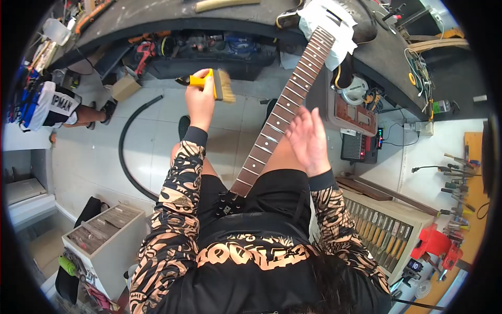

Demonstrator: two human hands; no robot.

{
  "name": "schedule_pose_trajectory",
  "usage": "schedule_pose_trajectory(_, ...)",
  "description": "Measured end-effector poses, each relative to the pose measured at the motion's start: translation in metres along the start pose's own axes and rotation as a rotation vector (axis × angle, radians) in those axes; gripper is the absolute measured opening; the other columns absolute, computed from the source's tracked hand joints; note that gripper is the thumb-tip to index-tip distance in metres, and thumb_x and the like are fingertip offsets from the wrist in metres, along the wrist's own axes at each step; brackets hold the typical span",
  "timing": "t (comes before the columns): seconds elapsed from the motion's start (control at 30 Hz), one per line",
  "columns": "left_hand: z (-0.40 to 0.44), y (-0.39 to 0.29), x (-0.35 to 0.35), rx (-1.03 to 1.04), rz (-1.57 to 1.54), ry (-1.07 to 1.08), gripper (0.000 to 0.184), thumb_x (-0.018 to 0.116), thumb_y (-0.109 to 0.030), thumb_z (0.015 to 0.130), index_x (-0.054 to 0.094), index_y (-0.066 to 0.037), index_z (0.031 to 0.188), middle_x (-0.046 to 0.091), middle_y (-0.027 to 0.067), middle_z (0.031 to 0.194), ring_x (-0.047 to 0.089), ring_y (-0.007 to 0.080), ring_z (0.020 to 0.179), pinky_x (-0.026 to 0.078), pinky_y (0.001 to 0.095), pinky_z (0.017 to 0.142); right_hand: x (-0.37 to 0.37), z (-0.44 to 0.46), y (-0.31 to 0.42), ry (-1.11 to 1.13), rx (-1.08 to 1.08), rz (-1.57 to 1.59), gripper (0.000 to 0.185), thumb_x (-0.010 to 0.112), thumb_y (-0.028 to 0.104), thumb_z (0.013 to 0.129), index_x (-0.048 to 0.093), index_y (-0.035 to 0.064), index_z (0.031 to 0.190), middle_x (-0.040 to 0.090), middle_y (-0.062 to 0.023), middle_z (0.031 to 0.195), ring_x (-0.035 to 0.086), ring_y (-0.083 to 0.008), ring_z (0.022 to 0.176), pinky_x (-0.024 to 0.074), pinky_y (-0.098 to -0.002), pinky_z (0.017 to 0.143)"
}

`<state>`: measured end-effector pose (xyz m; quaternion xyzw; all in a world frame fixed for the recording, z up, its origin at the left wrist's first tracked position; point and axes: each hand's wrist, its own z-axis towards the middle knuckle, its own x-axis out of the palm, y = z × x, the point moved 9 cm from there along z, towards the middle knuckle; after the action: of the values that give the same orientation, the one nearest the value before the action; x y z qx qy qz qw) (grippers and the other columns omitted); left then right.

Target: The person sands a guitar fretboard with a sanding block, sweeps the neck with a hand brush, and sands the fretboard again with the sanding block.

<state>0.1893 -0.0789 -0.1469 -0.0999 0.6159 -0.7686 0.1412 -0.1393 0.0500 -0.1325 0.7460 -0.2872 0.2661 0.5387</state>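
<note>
Head view, sole view:

Item 1: guitar fretboard (284, 107), rosewood-toned with pale dot inlays. Long axis slants from the dark headstock (228, 204) at the wearer's lap, away and rightward to the white covering (340, 39) on the guitar body (364, 23), which sits at the worktop (157, 17).

Item 2: flat paintbrush (217, 86), yellow-handled, left of the fretboard and apart from it. I log its long axis as roughly crosswise to the wearer, bristles pointing right, towards the fretboard.

Item 3: left hand (200, 102). Grip closed round the paintbrush handle; forearm reaching forward, hand raised over the floor.

Item 4: right hand (309, 138), the nearer to the fretboard. Grip open and empty, palm showing, fingers extended forward and slightly left. The fingertips overlap the fretboard's right edge from my viewpoint; I cannot tell whether they touch.
</note>
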Motion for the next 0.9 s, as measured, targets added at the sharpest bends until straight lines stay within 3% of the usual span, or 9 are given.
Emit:
schedule_pose_trajectory(0.17, -0.027, 0.099, 0.018, -0.204, 0.014, 0.049, 0.033, 0.07, -0.023, 0.11, 0.076, 0.0, 0.133, 0.082, 0.011, 0.111, 0.076, 0.02, 0.1, 0.058, 0.0356, 0.089, 0.057, 0.044, 0.044, 0.045, -0.067, -0.013, 0.077, 0.051, 0.07, 0.115, 0.059, 0.0049, 0.156, 0.068, -0.0155, 0.146, 0.062, -0.0315, 0.14, 0.0525, -0.0496, 0.118)
schedule_pose_trajectory(0.37, -0.018, 0.124, 0.061, -0.268, 0.054, 0.257, 0.036, 0.07, -0.027, 0.108, 0.078, 0.0, 0.132, 0.084, 0.0154, 0.11, 0.079, 0.0252, 0.097, 0.059, 0.0381, 0.088, 0.069, 0.079, 0.056, 0.152, -0.105, 0.091, 0.085, 0.059, 0.07, 0.111, 0.054, 0.0019, 0.161, 0.064, -0.0105, 0.134, 0.059, -0.0257, 0.115, 0.0525, -0.0442, 0.101)
schedule_pose_trajectory(0.4, -0.014, 0.127, 0.065, -0.263, 0.04, 0.248, 0.037, 0.07, -0.027, 0.108, 0.078, 0.0, 0.133, 0.084, 0.0162, 0.112, 0.08, 0.0266, 0.1, 0.059, 0.0379, 0.09, 0.074, 0.079, 0.055, 0.042, -0.121, 0.064, 0.086, 0.063, 0.07, 0.11, 0.053, 0.0018, 0.161, 0.058, -0.0063, 0.122, 0.051, -0.0221, 0.102, 0.0475, -0.0397, 0.09)
schedule_pose_trajectory(0.5, -0.009, 0.134, 0.071, -0.291, -0.019, 0.209, 0.036, 0.07, -0.027, 0.108, 0.078, -0.001, 0.132, 0.084, 0.0163, 0.113, 0.08, 0.027, 0.103, 0.06, 0.0376, 0.092, 0.075, 0.086, 0.051, 0.159, -0.07, 0.15, 0.086, 0.055, 0.075, 0.111, 0.056, 0.0023, 0.157, 0.062, -0.0093, 0.12, 0.059, -0.025, 0.103, 0.0521, -0.0437, 0.089)
schedule_pose_trajectory(0.63, -0.014, 0.146, 0.081, -0.376, 0.021, 0.23, 0.036, 0.071, -0.026, 0.108, 0.077, -0.001, 0.132, 0.084, 0.0156, 0.113, 0.079, 0.0262, 0.103, 0.06, 0.0367, 0.093, 0.079, 0.085, 0.056, 0.156, -0.101, 0.099, 0.085, 0.054, 0.075, 0.112, 0.056, 0.0018, 0.155, 0.058, -0.0101, 0.121, 0.056, -0.0256, 0.104, 0.0507, -0.0427, 0.088)
schedule_pose_trajectory(0.9, -0.018, 0.141, 0.091, -0.443, -0.01, 0.246, 0.035, 0.072, -0.025, 0.107, 0.077, 0.0, 0.131, 0.082, 0.0155, 0.112, 0.078, 0.0259, 0.101, 0.06, 0.0372, 0.093, 0.085, 0.086, 0.053, 0.212, -0.079, 0.138, 0.07, 0.059, 0.058, 0.116, 0.057, 0.0003, 0.154, 0.055, -0.0106, 0.118, 0.054, -0.0248, 0.102, 0.0501, -0.0407, 0.085)
